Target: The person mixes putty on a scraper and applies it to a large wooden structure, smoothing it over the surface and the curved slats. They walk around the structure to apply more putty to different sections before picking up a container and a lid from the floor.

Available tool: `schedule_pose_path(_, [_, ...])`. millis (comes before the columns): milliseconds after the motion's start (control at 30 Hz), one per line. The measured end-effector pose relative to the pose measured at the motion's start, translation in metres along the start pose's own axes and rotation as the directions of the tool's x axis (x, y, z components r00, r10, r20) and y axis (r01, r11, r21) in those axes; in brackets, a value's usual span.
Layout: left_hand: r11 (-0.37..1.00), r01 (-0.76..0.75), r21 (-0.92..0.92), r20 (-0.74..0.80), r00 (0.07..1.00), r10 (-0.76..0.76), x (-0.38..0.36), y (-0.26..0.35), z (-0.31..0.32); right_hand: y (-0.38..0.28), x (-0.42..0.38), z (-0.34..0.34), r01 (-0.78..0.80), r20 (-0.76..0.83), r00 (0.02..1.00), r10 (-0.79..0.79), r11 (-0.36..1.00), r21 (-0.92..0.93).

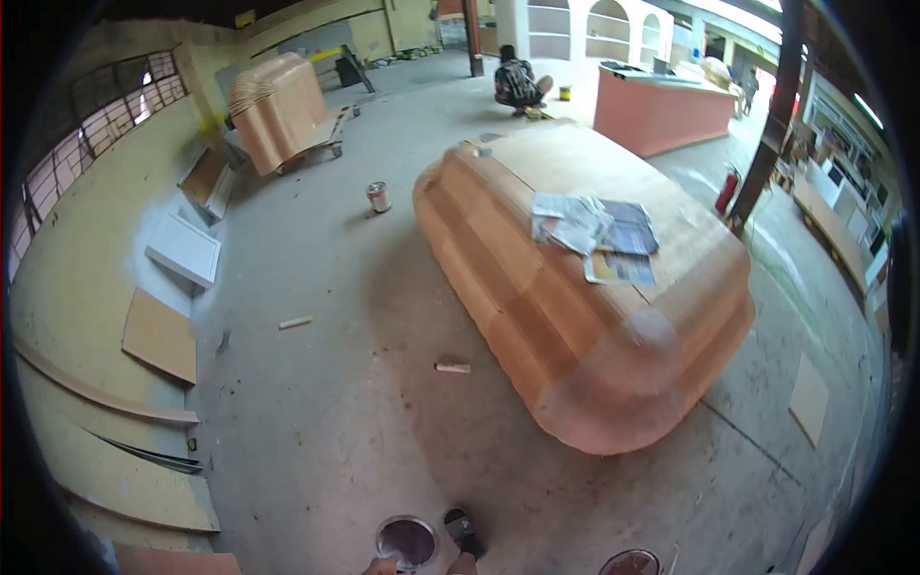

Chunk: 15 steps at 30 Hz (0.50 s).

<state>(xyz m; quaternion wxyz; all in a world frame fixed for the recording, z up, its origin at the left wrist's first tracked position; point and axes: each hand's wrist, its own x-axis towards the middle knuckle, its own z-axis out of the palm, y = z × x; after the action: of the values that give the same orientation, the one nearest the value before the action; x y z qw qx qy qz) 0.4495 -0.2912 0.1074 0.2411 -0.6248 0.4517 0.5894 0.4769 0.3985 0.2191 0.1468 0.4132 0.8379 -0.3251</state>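
Note:
At the bottom edge, part of my left hand (381, 566) shows at the near rim of a round, open can (407, 540) with dark reddish-brown liquid in it. The fingers appear closed on that rim; the rest of the hand is cut off by the frame. A foot in a black sandal (462, 530) is just right of the can. Farther right, a second open container (630, 563) with reddish contents is partly cut off. No part of my right hand shows. Ahead stands a large, rounded wooden piece (517, 278) with stepped sides and a pinkish patch on its near corner.
Newspaper sheets (594, 235) lie on the wooden piece. A paint tin (379, 197) and two small rolls (452, 368) are on the floor. Panels (161, 335) lean along the left wall. A person (518, 81) crouches at the back, near a pink counter (652, 110). A post (767, 134) stands right.

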Motion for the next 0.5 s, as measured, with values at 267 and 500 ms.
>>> schedule_pose_path(267, [0.974, -0.208, -0.086, 0.067, 0.975, 0.214, -0.045, 0.200, -0.022, -0.259, 0.013, 0.082, 0.062, -0.072, 0.995, -0.072, 0.989, -0.134])
schedule_pose_path(500, [0.922, -0.382, 0.062, 0.289, 0.891, 0.350, -0.058, 0.419, 0.081, -0.454, 0.046, 0.180, 0.145, 0.067, 0.989, -0.131, 0.951, -0.272])
